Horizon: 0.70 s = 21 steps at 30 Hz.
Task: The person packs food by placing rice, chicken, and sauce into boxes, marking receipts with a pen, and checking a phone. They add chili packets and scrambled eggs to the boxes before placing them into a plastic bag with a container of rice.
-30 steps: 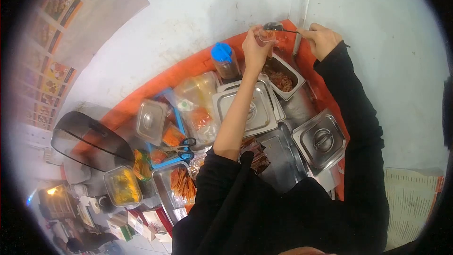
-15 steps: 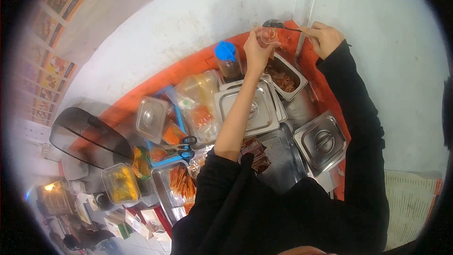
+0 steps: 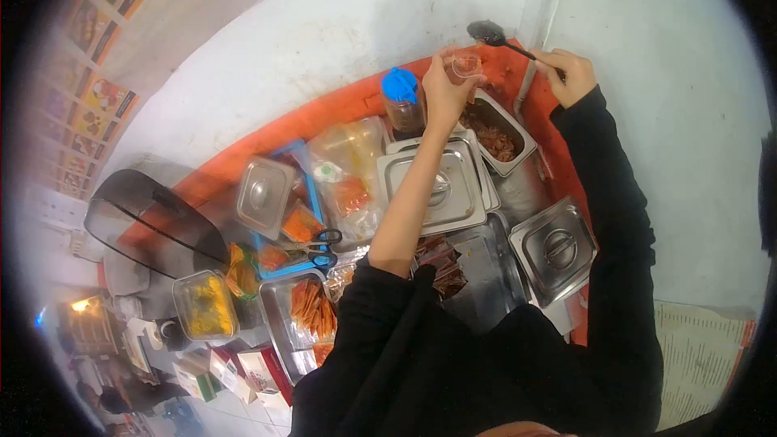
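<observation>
My left hand is closed around a small clear plastic cup, which has some reddish-orange food in it. In my right hand is the handle of a black ladle. Its bowl hangs up and to the left of that hand, above the cup and apart from it. Below both hands stands a steel food pan partly filled with brownish, shredded-looking food. A jug with a blue lid is to the left of my left hand.
Lidded steel pans lie under my left forearm, and another steel lid sits at right. Scissors, a blue tray, a pan of orange sticks and a tub of yellow food are leftward. Walls rise behind and at right.
The ladle's bowl has risen away from the cup and now shows clearly above it. My left hand still holds the cup. The whole view has shifted slightly.
</observation>
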Tool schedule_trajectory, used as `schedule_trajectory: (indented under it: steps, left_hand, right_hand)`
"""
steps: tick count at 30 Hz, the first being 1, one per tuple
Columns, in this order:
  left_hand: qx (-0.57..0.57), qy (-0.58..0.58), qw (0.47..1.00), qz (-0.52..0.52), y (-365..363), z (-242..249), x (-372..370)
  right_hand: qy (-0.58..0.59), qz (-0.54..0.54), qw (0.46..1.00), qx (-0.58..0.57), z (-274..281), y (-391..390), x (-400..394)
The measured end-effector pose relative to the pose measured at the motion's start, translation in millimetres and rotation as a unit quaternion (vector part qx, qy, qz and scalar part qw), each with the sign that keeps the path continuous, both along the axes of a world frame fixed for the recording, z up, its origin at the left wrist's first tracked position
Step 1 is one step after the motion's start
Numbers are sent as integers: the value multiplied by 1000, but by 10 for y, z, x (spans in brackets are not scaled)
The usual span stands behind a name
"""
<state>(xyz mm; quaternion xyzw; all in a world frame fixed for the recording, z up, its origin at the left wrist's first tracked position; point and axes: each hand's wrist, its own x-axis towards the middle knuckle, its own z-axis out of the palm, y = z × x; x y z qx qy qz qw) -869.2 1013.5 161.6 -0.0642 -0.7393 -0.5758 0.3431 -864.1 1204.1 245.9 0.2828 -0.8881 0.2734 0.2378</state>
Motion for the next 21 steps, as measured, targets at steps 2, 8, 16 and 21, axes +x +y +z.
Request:
schedule_trajectory:
  steps: [2, 8, 16, 21]
  left_hand:
    - [-29, -5, 999, 16, -25, -5, 13]
    - [-9, -17, 1000, 9, -16, -27, 2]
    - [22, -43, 999, -15, -41, -86, 0]
    - [43, -3, 999, 4, -99, -89, -1]
  right_hand:
    - [-17, -10, 1000, -20, -32, -20, 6]
    - [46, -51, 993, 98, -74, -136, 184]
    - [17, 3, 999, 45, -3, -140, 162]
    - [-70, -41, 996, -28, -215, 27, -33]
